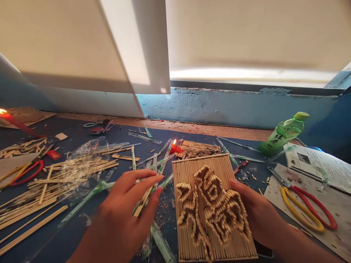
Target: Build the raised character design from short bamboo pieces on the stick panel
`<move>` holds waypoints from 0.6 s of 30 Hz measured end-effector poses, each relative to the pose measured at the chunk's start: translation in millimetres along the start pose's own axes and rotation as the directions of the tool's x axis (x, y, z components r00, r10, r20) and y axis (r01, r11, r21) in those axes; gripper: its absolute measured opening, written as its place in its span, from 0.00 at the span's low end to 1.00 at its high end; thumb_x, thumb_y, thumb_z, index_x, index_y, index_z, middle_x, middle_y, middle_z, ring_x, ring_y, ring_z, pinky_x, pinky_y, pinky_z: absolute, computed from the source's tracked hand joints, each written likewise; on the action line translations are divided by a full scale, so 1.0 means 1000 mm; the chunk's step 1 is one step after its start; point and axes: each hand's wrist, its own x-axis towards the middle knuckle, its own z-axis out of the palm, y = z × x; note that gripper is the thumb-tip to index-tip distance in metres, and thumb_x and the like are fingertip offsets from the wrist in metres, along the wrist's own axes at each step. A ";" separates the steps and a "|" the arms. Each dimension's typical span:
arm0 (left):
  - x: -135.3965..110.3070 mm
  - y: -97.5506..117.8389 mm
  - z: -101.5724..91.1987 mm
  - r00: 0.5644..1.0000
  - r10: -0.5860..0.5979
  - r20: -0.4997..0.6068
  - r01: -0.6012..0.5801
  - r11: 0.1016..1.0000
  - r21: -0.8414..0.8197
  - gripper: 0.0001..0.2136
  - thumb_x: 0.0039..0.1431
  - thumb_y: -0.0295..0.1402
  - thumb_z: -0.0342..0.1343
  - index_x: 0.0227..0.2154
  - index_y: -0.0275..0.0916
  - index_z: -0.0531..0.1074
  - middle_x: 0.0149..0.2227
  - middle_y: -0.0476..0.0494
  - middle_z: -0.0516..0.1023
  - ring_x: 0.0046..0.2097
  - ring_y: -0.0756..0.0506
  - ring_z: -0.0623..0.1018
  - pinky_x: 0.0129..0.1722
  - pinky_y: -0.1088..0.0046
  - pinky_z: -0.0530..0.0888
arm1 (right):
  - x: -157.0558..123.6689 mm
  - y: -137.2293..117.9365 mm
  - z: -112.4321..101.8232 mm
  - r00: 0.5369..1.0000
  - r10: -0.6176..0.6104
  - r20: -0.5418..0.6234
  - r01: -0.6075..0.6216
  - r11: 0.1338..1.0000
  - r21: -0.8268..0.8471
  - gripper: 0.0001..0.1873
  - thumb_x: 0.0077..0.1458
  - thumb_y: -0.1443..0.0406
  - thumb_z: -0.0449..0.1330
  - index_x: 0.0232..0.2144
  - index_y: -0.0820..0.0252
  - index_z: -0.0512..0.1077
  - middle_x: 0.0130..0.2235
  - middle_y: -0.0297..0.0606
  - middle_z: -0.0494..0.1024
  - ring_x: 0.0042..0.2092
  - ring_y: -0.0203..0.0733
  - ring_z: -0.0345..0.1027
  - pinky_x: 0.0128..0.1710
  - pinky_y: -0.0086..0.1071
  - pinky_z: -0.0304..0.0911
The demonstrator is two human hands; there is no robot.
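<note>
My right hand (255,210) grips the right edge of a wooden stick panel (186,164), its thumb on the front. The panel is made of thin sticks laid side by side, with a raised flower-like pattern (211,186) of short stick pieces. It is tilted up towards me. To its left my left hand (123,212) hovers with fingers curved and thumb apart. A few thin wooden sticks (143,201) show between its thumb and fingers; they seem to lie beneath the hand. Behind the panel burns a short red candle (176,148), beside a flat bundle of darkened sticks (199,149).
Loose sticks (49,190) and clear plastic wrap (82,164) cover the left side. Red-and-yellow-handled scissors (307,208) rest on cardboard at right, near an open notebook (323,164) and a green bottle (285,135). A tall lit red candle (19,124) leans at far left.
</note>
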 end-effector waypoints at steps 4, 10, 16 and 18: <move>0.015 0.049 0.002 0.986 0.082 0.143 -0.057 0.984 -0.171 0.07 0.65 0.34 0.59 0.45 0.46 0.75 0.43 0.45 0.71 0.43 0.42 0.76 0.43 0.64 0.74 | 0.000 0.005 0.000 1.000 -0.008 0.019 0.008 1.000 0.004 0.19 0.60 0.58 0.64 0.51 0.61 0.78 0.42 0.43 0.87 0.45 0.53 0.81 0.54 0.44 0.71; 0.031 0.060 0.025 0.962 0.085 0.259 -0.050 0.989 -0.141 0.06 0.67 0.35 0.56 0.34 0.41 0.71 0.36 0.44 0.69 0.40 0.39 0.72 0.41 0.57 0.71 | -0.002 0.006 -0.001 0.998 -0.046 0.038 0.047 0.999 -0.010 0.19 0.61 0.58 0.64 0.52 0.61 0.77 0.43 0.43 0.86 0.47 0.54 0.81 0.53 0.46 0.71; 0.029 0.062 0.038 0.960 0.241 0.141 -0.242 0.970 -0.015 0.09 0.68 0.28 0.50 0.32 0.37 0.72 0.35 0.40 0.70 0.37 0.39 0.68 0.40 0.55 0.68 | -0.003 0.005 0.002 0.999 -0.036 0.011 0.036 0.999 0.018 0.20 0.61 0.59 0.65 0.52 0.62 0.77 0.45 0.44 0.86 0.49 0.55 0.79 0.55 0.46 0.69; 0.029 0.061 0.040 0.951 0.300 0.080 -0.300 0.954 -0.002 0.08 0.67 0.27 0.53 0.32 0.37 0.73 0.34 0.41 0.71 0.37 0.40 0.68 0.40 0.57 0.68 | -0.003 0.006 0.002 0.999 -0.040 -0.002 0.040 0.999 0.023 0.20 0.61 0.59 0.65 0.52 0.63 0.77 0.45 0.45 0.86 0.50 0.54 0.79 0.57 0.46 0.68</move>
